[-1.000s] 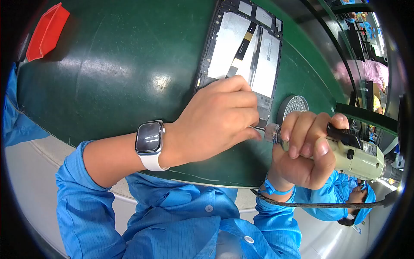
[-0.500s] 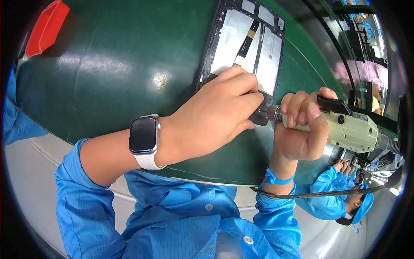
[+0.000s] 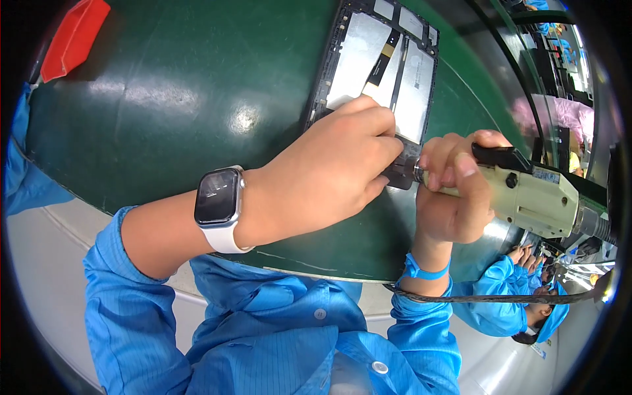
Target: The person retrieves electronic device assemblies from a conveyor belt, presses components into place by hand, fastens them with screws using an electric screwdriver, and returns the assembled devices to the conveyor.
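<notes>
An opened tablet (image 3: pixel 411 85) lies on the green work surface, showing silver panels and black flat cables inside a black frame. My left hand (image 3: pixel 329 158) bends over its near end, fingers curled and pressed together; whatever they pinch is hidden under them. Wrapped in the fingers of my right hand (image 3: pixel 454 191) is a pale green electric screwdriver (image 3: pixel 543 201) with a black lever. It lies nearly sideways, its metal nose against a dark piece (image 3: pixel 399 174) beside my left fingertips. The bit's tip cannot be made out.
The green table (image 3: pixel 178 131) curves toward me. A red bin (image 3: pixel 74 38) stands at the far left. A dark cable (image 3: pixel 500 298) runs right from my blue wrist band (image 3: pixel 426 270). Another person (image 3: pixel 507 296) in blue works at the right. A dark rack (image 3: pixel 526 79) rises behind.
The screwdriver's rear body has tilted slightly and its lever sits a little farther left. Both hands keep nearly the same grip. The whole view has shifted slightly.
</notes>
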A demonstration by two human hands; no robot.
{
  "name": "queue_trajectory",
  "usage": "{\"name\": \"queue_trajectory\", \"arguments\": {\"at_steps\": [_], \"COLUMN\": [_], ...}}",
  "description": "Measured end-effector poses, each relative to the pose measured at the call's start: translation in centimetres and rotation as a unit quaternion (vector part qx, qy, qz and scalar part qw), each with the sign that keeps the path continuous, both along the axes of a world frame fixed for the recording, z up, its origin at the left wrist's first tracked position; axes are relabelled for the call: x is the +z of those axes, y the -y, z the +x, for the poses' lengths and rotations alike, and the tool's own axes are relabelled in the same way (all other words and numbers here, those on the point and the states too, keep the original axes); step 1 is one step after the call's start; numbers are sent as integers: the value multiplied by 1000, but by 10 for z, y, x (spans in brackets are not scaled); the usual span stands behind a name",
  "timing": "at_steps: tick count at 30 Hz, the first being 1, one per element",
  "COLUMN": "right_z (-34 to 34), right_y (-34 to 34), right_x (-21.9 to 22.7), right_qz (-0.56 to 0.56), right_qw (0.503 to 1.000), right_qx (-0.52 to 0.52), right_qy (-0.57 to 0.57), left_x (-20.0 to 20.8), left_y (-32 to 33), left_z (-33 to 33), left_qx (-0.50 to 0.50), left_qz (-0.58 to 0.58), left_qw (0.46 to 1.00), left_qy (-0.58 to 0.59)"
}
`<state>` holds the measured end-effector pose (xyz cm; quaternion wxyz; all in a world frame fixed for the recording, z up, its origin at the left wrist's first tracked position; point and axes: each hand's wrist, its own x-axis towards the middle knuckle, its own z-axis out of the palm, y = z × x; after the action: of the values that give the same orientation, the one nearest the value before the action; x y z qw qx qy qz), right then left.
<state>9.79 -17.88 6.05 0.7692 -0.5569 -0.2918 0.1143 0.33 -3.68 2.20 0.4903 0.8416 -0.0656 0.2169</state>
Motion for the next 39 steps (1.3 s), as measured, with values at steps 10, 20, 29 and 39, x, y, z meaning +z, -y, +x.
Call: {"name": "queue_trajectory", "arguments": {"at_steps": [10, 20, 29, 39], "right_z": [5, 45, 43, 42], "right_y": [13, 74, 79, 86], "right_x": [3, 5, 3, -7], "right_qz": [21, 59, -12, -19], "right_qw": [998, 992, 987, 990], "right_qx": [-29, -93, -155, -117], "right_qy": [-57, 65, 47, 82], "left_x": [3, 1, 0, 1], "left_y": [18, 9, 8, 17], "left_z": [2, -3, -4, -8], "left_qx": [51, -5, -7, 28], "left_qz": [168, 257, 225, 218], "left_qw": [984, 966, 974, 975], "left_qy": [-2, 18, 3, -29]}}
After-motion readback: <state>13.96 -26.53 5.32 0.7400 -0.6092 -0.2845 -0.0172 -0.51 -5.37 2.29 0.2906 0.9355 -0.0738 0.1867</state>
